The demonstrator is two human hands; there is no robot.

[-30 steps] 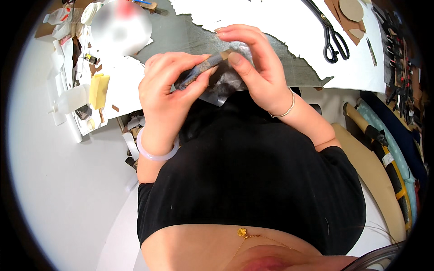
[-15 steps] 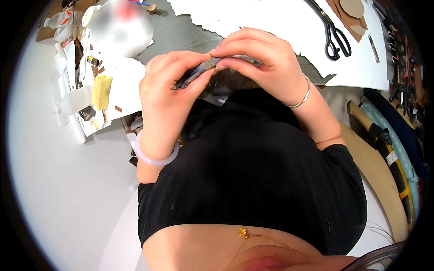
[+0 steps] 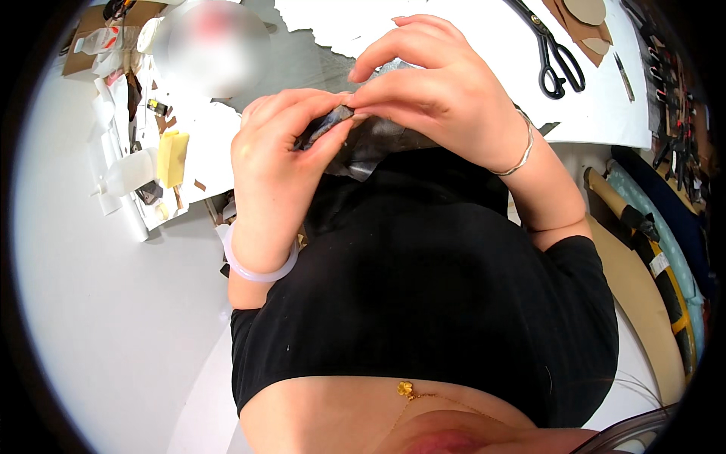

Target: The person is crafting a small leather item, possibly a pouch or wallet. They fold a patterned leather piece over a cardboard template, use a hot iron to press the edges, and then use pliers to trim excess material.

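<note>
My left hand [image 3: 276, 132] is closed around a small dark grey-blue piece [image 3: 327, 125], folded or rolled, with a rough brownish end; its exact kind is unclear. The thumb and forefinger of my right hand [image 3: 435, 94] meet in a pinch at the tip of that piece, close against my left fingertips. My other right fingers are lifted and spread. Below and between both hands lies a thin, shiny, see-through dark sheet [image 3: 370, 147] at the table's near edge, partly hidden by my right hand.
On the white table covering [image 3: 484, 23], black-handled scissors [image 3: 556, 64] and a slim metal tool [image 3: 624, 78] lie to the right. To the left stand a yellow block [image 3: 172, 157], a translucent bottle [image 3: 130, 172] and scraps. Fabric rolls [image 3: 658, 204] lean beyond the table's right side.
My right hand has shifted slightly right, its outer fingers lifting and spreading. More of the folded piece's end now shows between my hands. My left hand has stayed nearly in place.
</note>
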